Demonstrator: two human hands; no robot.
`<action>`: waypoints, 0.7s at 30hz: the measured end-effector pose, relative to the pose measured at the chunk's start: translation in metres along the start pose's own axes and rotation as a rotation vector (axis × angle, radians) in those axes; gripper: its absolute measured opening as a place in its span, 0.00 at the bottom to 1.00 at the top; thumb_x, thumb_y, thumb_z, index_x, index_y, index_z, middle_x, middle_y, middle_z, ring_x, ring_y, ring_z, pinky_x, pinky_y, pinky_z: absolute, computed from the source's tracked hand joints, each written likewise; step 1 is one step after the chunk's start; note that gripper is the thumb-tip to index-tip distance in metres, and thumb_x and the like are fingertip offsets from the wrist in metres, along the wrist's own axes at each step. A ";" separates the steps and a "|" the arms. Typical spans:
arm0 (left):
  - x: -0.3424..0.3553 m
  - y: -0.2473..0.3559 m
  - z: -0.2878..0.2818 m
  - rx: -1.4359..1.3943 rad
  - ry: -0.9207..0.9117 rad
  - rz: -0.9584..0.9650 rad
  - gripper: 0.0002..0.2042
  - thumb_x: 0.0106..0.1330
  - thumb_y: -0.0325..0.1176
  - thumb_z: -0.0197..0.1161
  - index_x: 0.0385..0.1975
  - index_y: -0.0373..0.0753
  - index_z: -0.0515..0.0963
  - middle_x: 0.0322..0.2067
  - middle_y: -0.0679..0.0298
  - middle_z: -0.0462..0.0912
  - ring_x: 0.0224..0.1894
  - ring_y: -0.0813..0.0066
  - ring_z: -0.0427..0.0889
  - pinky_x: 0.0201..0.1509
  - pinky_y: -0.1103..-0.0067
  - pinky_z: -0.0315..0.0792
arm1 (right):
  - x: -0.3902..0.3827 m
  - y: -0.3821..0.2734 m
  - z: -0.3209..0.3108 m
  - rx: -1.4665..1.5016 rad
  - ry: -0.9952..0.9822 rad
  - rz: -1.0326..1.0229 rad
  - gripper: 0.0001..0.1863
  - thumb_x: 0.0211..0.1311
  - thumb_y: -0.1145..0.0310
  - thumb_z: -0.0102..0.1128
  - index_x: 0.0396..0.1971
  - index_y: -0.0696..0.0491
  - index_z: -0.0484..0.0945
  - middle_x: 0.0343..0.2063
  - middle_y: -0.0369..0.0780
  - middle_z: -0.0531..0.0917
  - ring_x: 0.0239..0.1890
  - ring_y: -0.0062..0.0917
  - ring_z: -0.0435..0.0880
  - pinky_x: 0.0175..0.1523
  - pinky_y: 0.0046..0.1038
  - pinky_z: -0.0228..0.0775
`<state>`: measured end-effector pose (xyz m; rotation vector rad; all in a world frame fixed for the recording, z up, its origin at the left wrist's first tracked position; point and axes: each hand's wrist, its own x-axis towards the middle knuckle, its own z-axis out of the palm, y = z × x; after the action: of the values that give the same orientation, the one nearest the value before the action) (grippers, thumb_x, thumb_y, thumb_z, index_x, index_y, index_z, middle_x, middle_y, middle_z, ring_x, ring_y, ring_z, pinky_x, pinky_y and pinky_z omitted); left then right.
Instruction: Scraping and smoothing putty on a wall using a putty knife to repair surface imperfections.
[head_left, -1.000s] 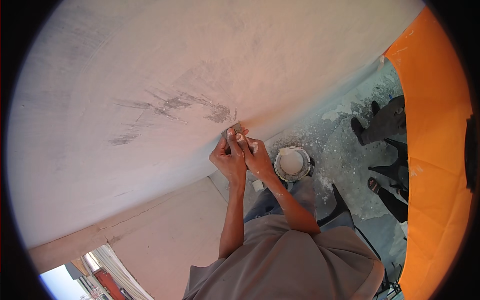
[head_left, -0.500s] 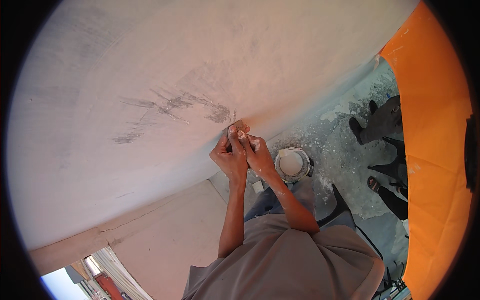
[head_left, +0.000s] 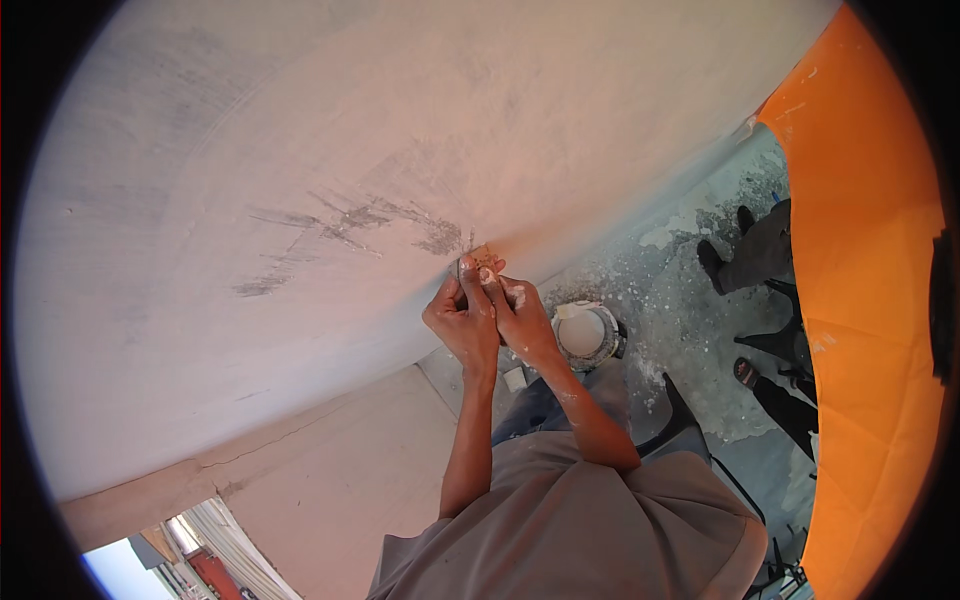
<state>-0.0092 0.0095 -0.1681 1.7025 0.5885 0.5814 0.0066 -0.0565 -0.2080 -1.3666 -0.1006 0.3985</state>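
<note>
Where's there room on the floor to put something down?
The speckled floor has room between the bucket and the black shoes to its right. It's crowded near the orange sheet: those shoes, a sandal and a black thing. By the wall, the left hand and right hand bunch around a small piece, leaving little room.

Pale, flat, dark-streaked wall (head_left: 300,120): matt, mostly smooth, rougher where streaked.
Speckled grey floor (head_left: 655,290): rough, patchy. Grey-brown cloth shirt (head_left: 580,515): matt, creased.
</note>
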 end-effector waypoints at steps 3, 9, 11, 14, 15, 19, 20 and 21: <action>-0.004 0.000 0.001 -0.038 -0.002 -0.008 0.16 0.78 0.36 0.57 0.40 0.27 0.85 0.31 0.58 0.89 0.30 0.84 0.82 0.35 0.84 0.75 | -0.003 -0.001 -0.003 -0.062 -0.002 0.020 0.28 0.79 0.52 0.49 0.24 0.61 0.74 0.14 0.37 0.70 0.21 0.16 0.63 0.26 0.30 0.60; -0.004 0.005 0.002 -0.049 0.027 0.007 0.16 0.78 0.36 0.57 0.39 0.27 0.85 0.31 0.58 0.89 0.31 0.83 0.82 0.35 0.83 0.76 | -0.002 -0.003 -0.003 -0.049 -0.022 0.002 0.28 0.79 0.53 0.49 0.24 0.62 0.74 0.13 0.39 0.71 0.21 0.17 0.63 0.26 0.32 0.60; -0.001 0.006 0.004 -0.042 0.016 0.020 0.16 0.79 0.35 0.56 0.39 0.27 0.85 0.30 0.58 0.89 0.31 0.83 0.83 0.36 0.83 0.77 | 0.002 -0.005 -0.006 -0.045 -0.020 -0.029 0.28 0.79 0.53 0.49 0.24 0.61 0.73 0.13 0.38 0.69 0.21 0.17 0.62 0.25 0.31 0.59; -0.004 0.002 0.002 -0.029 0.018 -0.022 0.16 0.79 0.36 0.57 0.39 0.27 0.85 0.30 0.58 0.89 0.31 0.83 0.82 0.35 0.82 0.76 | -0.002 0.002 -0.001 -0.045 0.004 -0.041 0.28 0.79 0.53 0.49 0.23 0.61 0.73 0.13 0.38 0.68 0.20 0.17 0.62 0.25 0.31 0.59; -0.002 0.004 0.001 -0.030 0.020 -0.019 0.16 0.79 0.36 0.57 0.39 0.27 0.85 0.30 0.58 0.89 0.31 0.83 0.82 0.35 0.82 0.76 | -0.001 0.002 0.000 -0.045 0.001 -0.044 0.28 0.79 0.53 0.49 0.23 0.61 0.73 0.13 0.38 0.68 0.20 0.17 0.62 0.25 0.31 0.59; -0.002 0.016 0.005 -0.048 0.009 0.017 0.16 0.78 0.36 0.57 0.39 0.27 0.85 0.30 0.59 0.89 0.29 0.84 0.81 0.34 0.82 0.75 | 0.001 -0.005 -0.003 -0.010 -0.006 -0.045 0.28 0.79 0.53 0.48 0.24 0.61 0.73 0.13 0.38 0.69 0.20 0.17 0.63 0.25 0.31 0.59; 0.000 0.014 0.006 -0.050 0.003 0.013 0.16 0.78 0.36 0.57 0.39 0.27 0.85 0.30 0.59 0.89 0.29 0.85 0.81 0.33 0.83 0.75 | 0.004 -0.003 -0.004 0.001 -0.005 -0.048 0.28 0.80 0.53 0.48 0.24 0.62 0.73 0.13 0.38 0.69 0.20 0.17 0.63 0.25 0.31 0.60; -0.003 0.010 0.004 -0.051 0.003 0.015 0.16 0.78 0.36 0.57 0.39 0.27 0.85 0.30 0.59 0.89 0.29 0.85 0.81 0.33 0.83 0.75 | 0.000 -0.002 -0.004 0.001 -0.005 -0.050 0.28 0.80 0.53 0.48 0.24 0.62 0.73 0.13 0.38 0.69 0.20 0.17 0.63 0.25 0.31 0.60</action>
<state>-0.0078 0.0023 -0.1593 1.6600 0.5590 0.6043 0.0085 -0.0606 -0.2070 -1.3597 -0.1381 0.3599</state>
